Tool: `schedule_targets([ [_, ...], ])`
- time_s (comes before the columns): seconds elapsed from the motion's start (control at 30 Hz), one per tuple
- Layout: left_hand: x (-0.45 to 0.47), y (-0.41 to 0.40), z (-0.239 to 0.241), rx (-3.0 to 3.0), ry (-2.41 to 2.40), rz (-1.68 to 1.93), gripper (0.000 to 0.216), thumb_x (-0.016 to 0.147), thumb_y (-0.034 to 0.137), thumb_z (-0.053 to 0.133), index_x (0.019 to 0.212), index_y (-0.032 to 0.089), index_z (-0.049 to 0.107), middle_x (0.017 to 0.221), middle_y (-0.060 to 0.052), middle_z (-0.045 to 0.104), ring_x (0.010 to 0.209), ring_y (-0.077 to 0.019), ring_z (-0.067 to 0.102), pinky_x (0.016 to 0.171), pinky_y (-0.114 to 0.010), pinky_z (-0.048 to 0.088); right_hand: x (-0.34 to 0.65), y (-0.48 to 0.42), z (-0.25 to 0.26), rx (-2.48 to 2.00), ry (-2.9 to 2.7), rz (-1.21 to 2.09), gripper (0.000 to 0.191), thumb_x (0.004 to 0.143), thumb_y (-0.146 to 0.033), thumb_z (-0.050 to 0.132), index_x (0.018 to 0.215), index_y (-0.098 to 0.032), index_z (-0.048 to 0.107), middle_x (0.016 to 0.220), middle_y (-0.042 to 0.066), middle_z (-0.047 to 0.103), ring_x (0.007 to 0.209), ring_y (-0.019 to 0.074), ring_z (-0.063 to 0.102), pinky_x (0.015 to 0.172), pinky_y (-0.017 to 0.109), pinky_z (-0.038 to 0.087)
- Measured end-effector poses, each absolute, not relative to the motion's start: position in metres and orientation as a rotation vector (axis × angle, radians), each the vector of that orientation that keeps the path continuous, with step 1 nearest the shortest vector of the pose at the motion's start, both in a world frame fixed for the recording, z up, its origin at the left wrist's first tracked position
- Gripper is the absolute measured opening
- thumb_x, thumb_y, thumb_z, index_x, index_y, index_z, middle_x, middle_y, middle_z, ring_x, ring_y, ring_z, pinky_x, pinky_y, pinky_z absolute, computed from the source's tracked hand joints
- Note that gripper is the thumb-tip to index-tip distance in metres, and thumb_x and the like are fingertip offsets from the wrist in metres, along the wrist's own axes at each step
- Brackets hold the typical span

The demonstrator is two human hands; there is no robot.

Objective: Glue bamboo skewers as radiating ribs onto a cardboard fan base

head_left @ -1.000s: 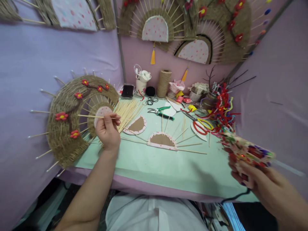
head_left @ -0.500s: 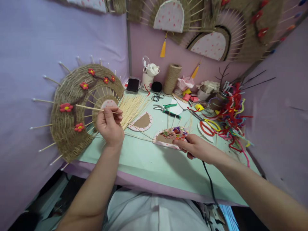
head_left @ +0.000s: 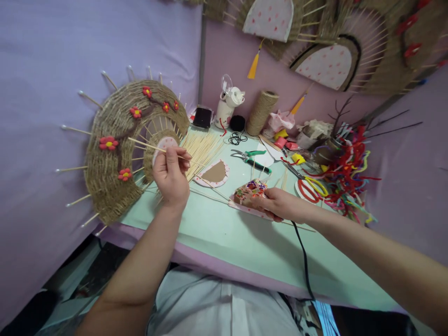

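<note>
My left hand (head_left: 171, 176) is closed in a pinch on a thin wooden skewer (head_left: 146, 144), raised in front of the round twine fan (head_left: 115, 112) with red flowers. My right hand (head_left: 282, 204) grips a flower-patterned glue gun (head_left: 249, 190), its black cord (head_left: 304, 261) hanging over the table edge. Beneath the gun lies a half-round cardboard piece with a pink-dotted rim (head_left: 247, 209), partly hidden, with sticks around it. A second cardboard half-round (head_left: 215, 172) rests to its left. Whether the gun's tip touches the piece I cannot tell.
Loose skewers (head_left: 201, 149) lie behind my left hand. Green-handled pruners (head_left: 254, 161), scissors (head_left: 311, 184) and colourful pipe cleaners (head_left: 350, 161) are spread to the right. A twine spool (head_left: 262, 112) and a white bottle (head_left: 226, 109) stand at the back.
The view has turned slightly, so most things sit further right. The glue gun has shifted left and lower over the cardboard piece. My left hand still pinches the skewer.
</note>
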State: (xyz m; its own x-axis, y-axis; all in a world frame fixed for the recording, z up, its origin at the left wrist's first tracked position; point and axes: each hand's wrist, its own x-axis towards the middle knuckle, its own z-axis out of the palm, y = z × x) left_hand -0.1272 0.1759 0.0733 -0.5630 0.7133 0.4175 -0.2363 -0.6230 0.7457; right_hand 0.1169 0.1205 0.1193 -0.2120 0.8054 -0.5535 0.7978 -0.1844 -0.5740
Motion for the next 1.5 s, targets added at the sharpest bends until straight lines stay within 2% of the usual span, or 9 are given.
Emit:
schedule_targets([
  [0.5, -0.1274, 0.176, 0.0713, 0.98, 0.88, 2.171, 0.038, 0.088, 0.051, 0.059, 0.072, 0.017, 0.059, 0.063, 0.0, 0.061, 0.049, -0.0068, 0.05, 0.046, -0.02, 0.035, 0.1171, 0.1266, 0.1201, -1.978, -2.117, 1.409, 0.052, 0.086, -0.065, 0.045, 0.06, -0.02, 0.049, 0.05, 0.0, 0.054, 0.046, 0.0112, 0.046, 0.046, 0.024, 0.033],
  [0.8, -0.1268, 0.1743, 0.0731, 0.978, 0.899, 2.161, 0.04, 0.088, 0.054, 0.059, 0.072, 0.017, 0.059, 0.062, 0.0, 0.061, 0.049, -0.006, 0.049, 0.045, -0.019, 0.036, 0.113, 0.1268, 0.1241, -2.04, -2.17, 1.327, 0.059, 0.085, -0.067, 0.045, 0.05, -0.019, 0.046, 0.045, 0.001, 0.05, 0.042, 0.0101, 0.043, 0.047, 0.025, 0.034],
  [1.03, -0.1269, 0.1765, 0.0716, 0.958, 0.879, 2.174, 0.039, 0.087, 0.052, 0.06, 0.072, 0.016, 0.06, 0.061, 0.001, 0.061, 0.048, -0.0052, 0.05, 0.045, -0.017, 0.036, 0.1163, 0.1295, 0.1218, -2.0, -2.209, 1.376, 0.059, 0.089, -0.064, 0.04, 0.051, -0.019, 0.047, 0.045, 0.001, 0.051, 0.043, 0.0096, 0.044, 0.048, 0.024, 0.034],
  [1.27, -0.1271, 0.1763, 0.0712, 0.97, 0.821, 2.179, 0.038, 0.086, 0.051, 0.062, 0.072, 0.016, 0.061, 0.061, 0.0, 0.062, 0.049, -0.0058, 0.05, 0.045, -0.018, 0.035, 0.1197, 0.1311, 0.1168, -1.979, -2.163, 1.402, 0.055, 0.089, -0.064, 0.042, 0.056, -0.02, 0.046, 0.047, 0.0, 0.052, 0.043, 0.0101, 0.046, 0.048, 0.024, 0.035],
  [1.5, -0.1267, 0.1747, 0.073, 0.972, 0.844, 2.169, 0.038, 0.086, 0.051, 0.061, 0.072, 0.016, 0.061, 0.061, 0.001, 0.062, 0.048, -0.0057, 0.049, 0.045, -0.018, 0.036, 0.1177, 0.1293, 0.1222, -2.037, -2.199, 1.362, 0.059, 0.087, -0.067, 0.041, 0.052, -0.02, 0.045, 0.048, 0.002, 0.053, 0.045, 0.0104, 0.046, 0.05, 0.024, 0.036],
])
